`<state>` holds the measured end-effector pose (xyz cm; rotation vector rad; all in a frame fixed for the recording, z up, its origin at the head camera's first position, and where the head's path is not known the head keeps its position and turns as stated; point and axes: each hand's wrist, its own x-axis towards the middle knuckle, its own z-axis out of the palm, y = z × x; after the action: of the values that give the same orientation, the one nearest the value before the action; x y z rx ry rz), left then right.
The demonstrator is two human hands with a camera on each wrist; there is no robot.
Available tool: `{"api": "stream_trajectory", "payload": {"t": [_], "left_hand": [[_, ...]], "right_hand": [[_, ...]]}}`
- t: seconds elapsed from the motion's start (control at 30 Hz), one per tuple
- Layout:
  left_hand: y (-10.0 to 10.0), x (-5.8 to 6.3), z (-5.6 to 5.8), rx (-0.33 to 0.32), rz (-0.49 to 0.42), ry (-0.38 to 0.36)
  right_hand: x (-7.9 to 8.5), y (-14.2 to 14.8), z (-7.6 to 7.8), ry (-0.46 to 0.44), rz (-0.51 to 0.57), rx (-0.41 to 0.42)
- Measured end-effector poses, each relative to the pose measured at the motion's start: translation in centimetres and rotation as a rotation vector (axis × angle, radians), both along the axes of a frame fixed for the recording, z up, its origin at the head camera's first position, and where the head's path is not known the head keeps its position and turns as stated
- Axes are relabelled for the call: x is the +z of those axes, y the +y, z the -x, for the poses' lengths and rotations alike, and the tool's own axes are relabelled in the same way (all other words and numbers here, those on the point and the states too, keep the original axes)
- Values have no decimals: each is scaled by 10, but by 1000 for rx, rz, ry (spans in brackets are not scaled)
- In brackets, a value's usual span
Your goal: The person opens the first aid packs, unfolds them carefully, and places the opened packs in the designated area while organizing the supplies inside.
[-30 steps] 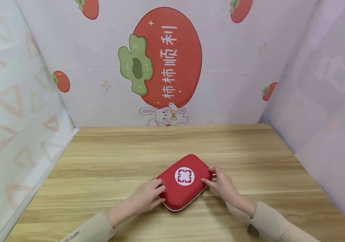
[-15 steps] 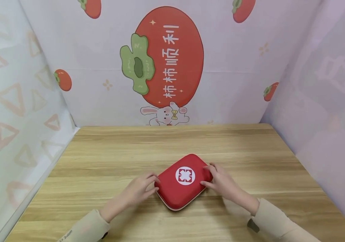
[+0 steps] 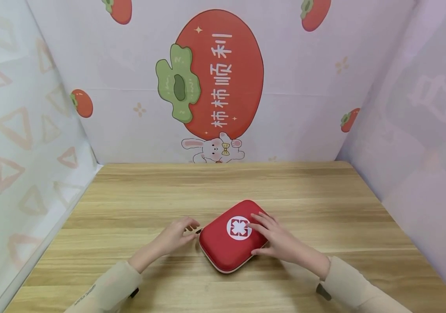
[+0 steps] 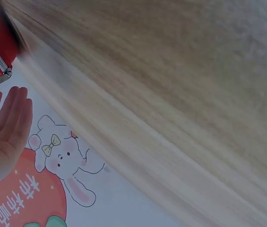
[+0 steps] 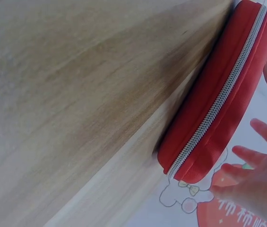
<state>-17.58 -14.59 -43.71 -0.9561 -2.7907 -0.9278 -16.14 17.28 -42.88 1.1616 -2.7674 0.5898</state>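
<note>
A red zippered first-aid case [image 3: 223, 248] with a white round emblem lies closed and slanted on the wooden table. At its left corner the zipper pull [image 4: 2, 77] sticks out, and the fingertips of my left hand [image 3: 172, 237] are right by it. Those fingers [image 4: 14, 111] are extended, with a gap to the pull in the left wrist view. Spread over the case's right end is my right hand [image 3: 283, 243], fingers on the top and thumb at the near edge. The silver zipper [image 5: 218, 101] runs along the side in the right wrist view.
Patterned cloth hangs behind the table [image 3: 160, 182] and on both sides, with a large persimmon print [image 3: 242, 74] at the back. Both sleeves are beige; a small dark item shows under each cuff.
My left hand has come off the case's left end and moved slightly left and back to the zipper pull. My right hand has slid farther over the top, fingers spreading toward the emblem.
</note>
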Motion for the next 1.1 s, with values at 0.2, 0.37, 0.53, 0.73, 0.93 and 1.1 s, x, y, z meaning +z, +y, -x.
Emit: {"api": "stream_trajectory", "payload": {"t": [0.2, 0.37, 0.53, 0.73, 0.93, 1.1], "left_hand": [[2, -2, 4, -12, 25, -62], [4, -3, 6, -8, 32, -83], [10, -5, 8, 35, 44, -83], [12, -2, 11, 8, 20, -49], [8, -4, 17, -57, 43, 39], [5, -7, 19, -85, 39, 68]], "right_hand": [[-1, -3, 1, 15, -36, 52], [-2, -4, 1, -11, -71, 59], [-2, -5, 1, -35, -78, 46], [-3, -4, 1, -25, -74, 52], [-3, -4, 1, -25, -63, 52], [-4, -4, 0, -8, -72, 45]]}}
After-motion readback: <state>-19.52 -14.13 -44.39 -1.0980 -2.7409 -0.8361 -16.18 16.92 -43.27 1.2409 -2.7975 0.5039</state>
